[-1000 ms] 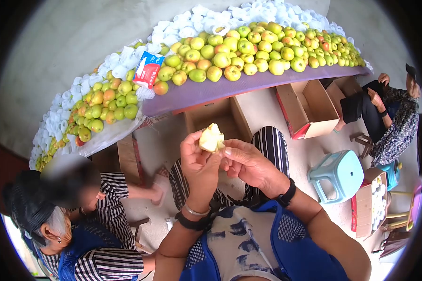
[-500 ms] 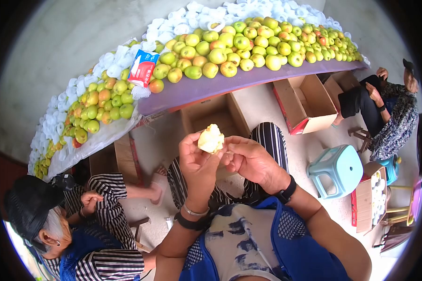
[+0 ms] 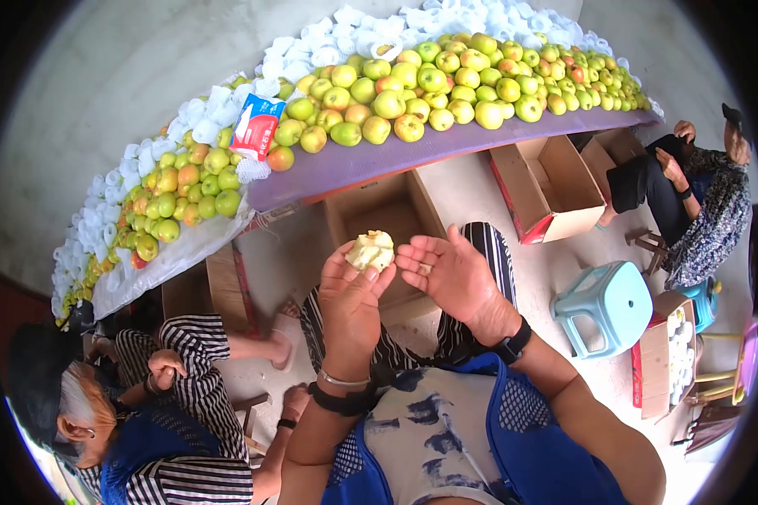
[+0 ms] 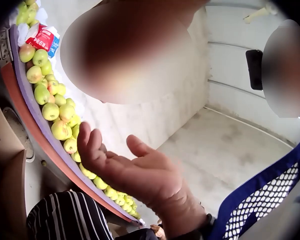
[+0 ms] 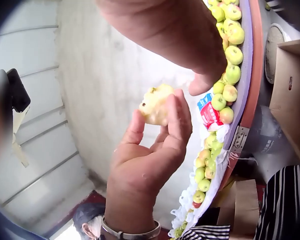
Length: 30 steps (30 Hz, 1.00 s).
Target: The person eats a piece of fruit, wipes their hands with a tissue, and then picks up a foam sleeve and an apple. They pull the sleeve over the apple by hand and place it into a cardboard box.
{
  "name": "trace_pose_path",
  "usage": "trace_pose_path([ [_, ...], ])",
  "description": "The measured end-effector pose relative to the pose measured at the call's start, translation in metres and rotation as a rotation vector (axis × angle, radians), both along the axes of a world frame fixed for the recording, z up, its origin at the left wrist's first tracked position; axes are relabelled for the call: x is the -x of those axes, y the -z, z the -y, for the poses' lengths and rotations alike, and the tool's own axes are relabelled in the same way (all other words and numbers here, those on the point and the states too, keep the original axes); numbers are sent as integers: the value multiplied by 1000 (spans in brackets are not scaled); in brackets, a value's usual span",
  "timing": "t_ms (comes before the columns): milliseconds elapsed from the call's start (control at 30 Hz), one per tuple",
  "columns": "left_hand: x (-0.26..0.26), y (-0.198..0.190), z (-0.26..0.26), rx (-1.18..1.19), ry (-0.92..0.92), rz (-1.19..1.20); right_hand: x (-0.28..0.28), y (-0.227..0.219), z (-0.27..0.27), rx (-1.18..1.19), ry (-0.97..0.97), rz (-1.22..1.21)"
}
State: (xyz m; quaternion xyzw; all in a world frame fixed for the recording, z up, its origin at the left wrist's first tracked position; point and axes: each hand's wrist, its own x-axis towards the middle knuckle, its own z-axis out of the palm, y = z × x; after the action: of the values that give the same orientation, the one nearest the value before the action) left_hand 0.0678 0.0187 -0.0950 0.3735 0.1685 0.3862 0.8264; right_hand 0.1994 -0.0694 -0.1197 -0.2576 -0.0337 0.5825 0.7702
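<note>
My left hand, with a bracelet on its wrist, grips a pale, peeled and uneven piece of fruit between thumb and fingers. In the right wrist view the same hand pinches the fruit, whose flesh shows small dark spots. Just to its right in the head view, my right hand is palm up with spread fingers, and a small pale bit lies against them. The left wrist view shows that palm with loosely bent fingers.
Beyond the hands, many apples and white foam nets lie on a purple-covered table. Cardboard boxes stand below. A light-blue stool is at the right. One person sits at the left, another at the right.
My right hand has come away from the fruit and turned palm up. The fruit has tilted and moved slightly left in my left hand. The person at the left has leaned and moved an arm.
</note>
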Motion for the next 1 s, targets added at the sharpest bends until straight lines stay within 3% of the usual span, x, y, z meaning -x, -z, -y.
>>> trace_pose_path([
  [67,3,5,-4,66,40,13,-7,12,5,91,7,61],
  [200,3,6,-4,116,52,-42,-47,35,34,295,264,105],
  [300,0,5,-2,117,90,-7,-90,29,68,219,312,-305],
  [333,-3,4,-3,107,95,-3,-81,-21,87,-45,403,-170],
  [367,-5,2,-3,127,115,32,-84,-70,113,-384,367,36],
  [433,-9,-2,-2,107,92,83,-112,-66,184,-992,247,-227],
  [500,-15,-10,3,62,88,130,-97,-140,218,-1354,249,-11],
  [567,-16,-17,8,14,99,150,-96,-146,211,-1226,402,297],
  [633,-16,-22,9,-38,95,155,-90,-109,167,-616,531,263],
  [700,-11,-25,10,-56,105,167,-69,-81,108,-380,290,440],
  [733,-9,-28,9,-74,110,174,-51,-71,85,-235,332,442],
  [800,-6,-32,10,-110,105,168,-27,-56,56,-208,215,363],
  [1000,5,-27,3,-20,199,259,3,-54,16,-93,170,589],
])
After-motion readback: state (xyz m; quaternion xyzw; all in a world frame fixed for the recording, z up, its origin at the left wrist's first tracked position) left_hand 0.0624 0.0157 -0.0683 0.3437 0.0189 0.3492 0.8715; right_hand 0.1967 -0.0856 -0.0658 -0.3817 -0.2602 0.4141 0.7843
